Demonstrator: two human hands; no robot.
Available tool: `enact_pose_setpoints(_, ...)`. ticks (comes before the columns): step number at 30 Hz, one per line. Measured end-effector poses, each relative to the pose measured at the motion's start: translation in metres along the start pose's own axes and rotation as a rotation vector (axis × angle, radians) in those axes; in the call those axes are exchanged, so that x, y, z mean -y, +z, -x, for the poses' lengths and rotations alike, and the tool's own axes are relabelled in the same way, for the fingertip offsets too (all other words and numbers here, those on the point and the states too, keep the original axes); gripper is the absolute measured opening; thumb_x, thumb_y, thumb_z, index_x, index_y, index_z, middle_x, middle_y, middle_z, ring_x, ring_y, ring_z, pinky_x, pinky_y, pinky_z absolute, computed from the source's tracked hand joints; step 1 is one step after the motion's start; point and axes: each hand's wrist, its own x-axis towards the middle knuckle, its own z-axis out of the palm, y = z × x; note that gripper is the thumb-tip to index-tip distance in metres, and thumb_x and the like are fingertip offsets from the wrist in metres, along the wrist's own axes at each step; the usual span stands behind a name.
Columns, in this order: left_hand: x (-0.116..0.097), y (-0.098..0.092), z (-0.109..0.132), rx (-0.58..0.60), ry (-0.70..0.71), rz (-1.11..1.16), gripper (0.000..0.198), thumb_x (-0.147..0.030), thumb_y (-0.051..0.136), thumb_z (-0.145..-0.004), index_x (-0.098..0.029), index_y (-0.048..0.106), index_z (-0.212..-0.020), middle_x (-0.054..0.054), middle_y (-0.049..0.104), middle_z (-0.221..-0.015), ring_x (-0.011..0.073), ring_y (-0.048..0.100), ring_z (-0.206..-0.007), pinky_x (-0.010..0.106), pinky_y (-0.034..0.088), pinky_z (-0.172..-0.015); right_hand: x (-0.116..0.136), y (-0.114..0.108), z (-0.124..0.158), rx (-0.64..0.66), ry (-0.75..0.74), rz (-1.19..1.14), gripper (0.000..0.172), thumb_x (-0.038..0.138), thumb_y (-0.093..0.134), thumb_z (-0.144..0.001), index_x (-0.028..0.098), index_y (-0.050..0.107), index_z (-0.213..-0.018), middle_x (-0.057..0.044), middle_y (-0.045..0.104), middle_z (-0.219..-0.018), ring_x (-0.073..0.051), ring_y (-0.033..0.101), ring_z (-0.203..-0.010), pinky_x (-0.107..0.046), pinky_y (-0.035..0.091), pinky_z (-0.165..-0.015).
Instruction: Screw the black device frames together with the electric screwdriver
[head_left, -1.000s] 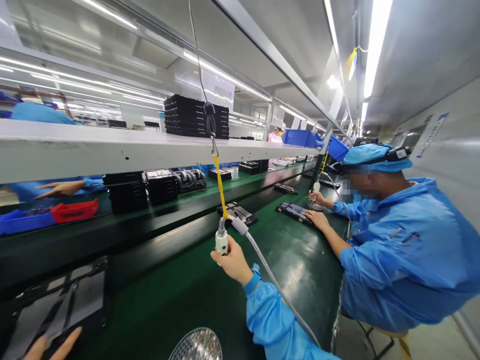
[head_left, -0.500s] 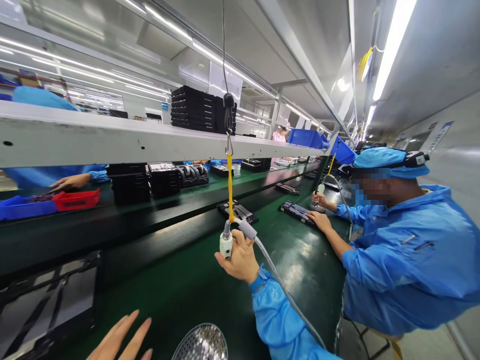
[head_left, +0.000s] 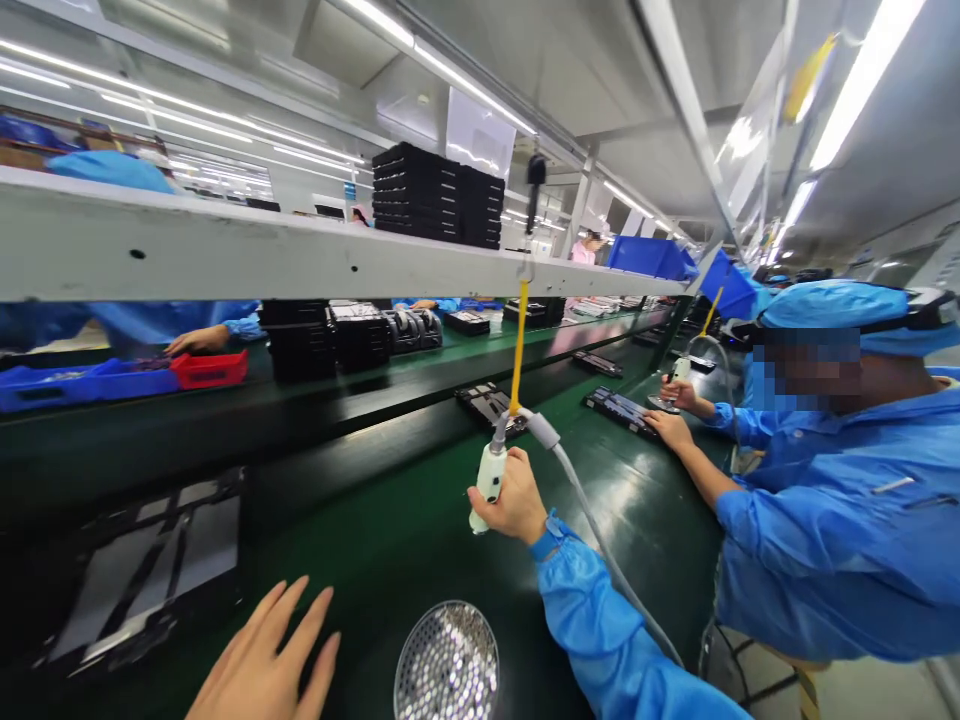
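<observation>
My right hand [head_left: 517, 500] is wrapped round a pale electric screwdriver [head_left: 490, 478], which hangs tilted from a yellow strap [head_left: 519, 345] with a grey cable [head_left: 592, 515] attached. Over the green work surface [head_left: 360, 550], my left hand [head_left: 266, 660] is open, its fingers spread and nothing in them. Between my hands lies a round perforated dish [head_left: 401, 690] holding many small shiny pieces, perhaps screws. Beyond my left hand, a flat black frame with grey panels [head_left: 154, 570] rests on the surface. A similar black panel [head_left: 480, 400] lies behind the screwdriver, partly hidden by it.
A co-worker in blue [head_left: 840, 490] sits at my right, holding a similar screwdriver [head_left: 679, 372] by another panel [head_left: 619, 410]. A white shelf [head_left: 285, 250] crosses ahead, carrying stacked black trays [head_left: 416, 195]. Blue bins [head_left: 97, 382] and a red bin [head_left: 212, 370] stand far left.
The view has shifted. My right hand now has its fingers closed round the screwdriver, where it was only reaching round it before. More of my left hand and the dish shows.
</observation>
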Motion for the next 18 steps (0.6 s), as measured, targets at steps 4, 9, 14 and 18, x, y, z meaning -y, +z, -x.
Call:
enact_pose_setpoints(4,-0.016,0.004,0.003,0.114,-0.076,-0.094,0.046,-0.040,0.048,-0.090,-0.020,0.075,-0.121,0.011,0.071,-0.127,0.0362,0.058,-0.133,0.053,0.052,-0.109,0.001,0.000,0.006,0.022,0.036,-0.035,0.028,0.043,0.063,-0.082,0.023,0.058,-0.064,-0.004,0.055,-0.063,-0.019,0.054,-0.063,-0.037,0.049,-0.069)
enact_pose_setpoints(9,-0.026,0.019,0.007,0.278,-0.142,-0.105,0.048,-0.037,0.044,-0.094,-0.015,0.072,-0.126,0.015,0.068,-0.133,0.0350,0.060,-0.131,0.050,0.051,-0.110,0.007,-0.003,0.008,0.013,0.039,-0.057,0.026,0.043,0.063,-0.085,0.021,0.064,-0.073,-0.006,0.061,-0.072,-0.019,0.061,-0.067,-0.029,0.048,-0.060)
enact_pose_setpoints(14,-0.027,0.030,0.008,0.298,-0.129,-0.070,0.047,-0.039,0.045,-0.097,-0.017,0.070,-0.129,0.015,0.063,-0.140,0.0343,0.055,-0.136,0.049,0.050,-0.112,0.013,-0.005,0.007,-0.004,0.035,-0.069,0.023,0.044,0.068,-0.082,0.021,0.069,-0.082,-0.010,0.070,-0.091,-0.022,0.070,-0.080,-0.032,0.057,-0.073)
enact_pose_setpoints(18,-0.030,0.026,0.007,0.345,-0.160,-0.034,0.046,-0.036,0.047,-0.097,-0.016,0.068,-0.133,0.017,0.057,-0.146,0.0355,0.049,-0.140,0.051,0.045,-0.116,0.013,-0.006,0.010,0.019,-0.001,-0.133,0.027,0.045,0.068,-0.082,0.021,0.072,-0.094,-0.010,0.074,-0.093,-0.024,0.073,-0.077,-0.035,0.060,-0.071)
